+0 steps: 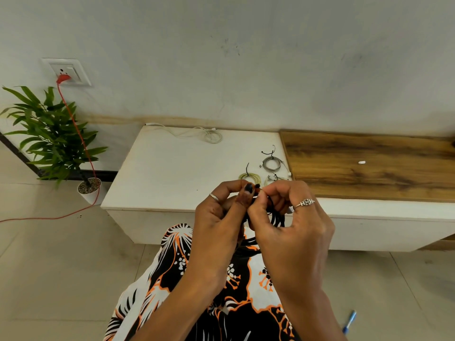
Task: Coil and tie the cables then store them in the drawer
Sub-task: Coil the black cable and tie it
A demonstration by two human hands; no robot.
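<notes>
Head view: both hands meet in front of the near edge of the white worktop [172, 168]. The left hand [216, 222] has its fingers curled tight, thumb and forefinger pinching at the top of a black cable coil [277, 219]. The right hand [290, 230] is curled too, its fingertips pinching the same spot from the right (a thin tie seems to sit there, though it is too small to be sure). The coil's loops hang down between the two palms, above a patterned black, white and orange garment [197, 279].

On the worktop lie four more cables: one loose white cable [209, 135] at the far edge, and three coiled ones near the right side, a grey coil [272, 164], a yellowish coil [250, 177] and a whitish coil [275, 178] partly hidden by the hands. Thin black ties stick out of the grey and yellowish coils.

To the right runs one wood-grain top [369, 166] with a small white object [361, 162] on it. At the left stand one potted plant [56, 139] and one red cord [78, 134] plugged into a wall socket [67, 71]. A blue pen [349, 321] lies on the floor, near right.
</notes>
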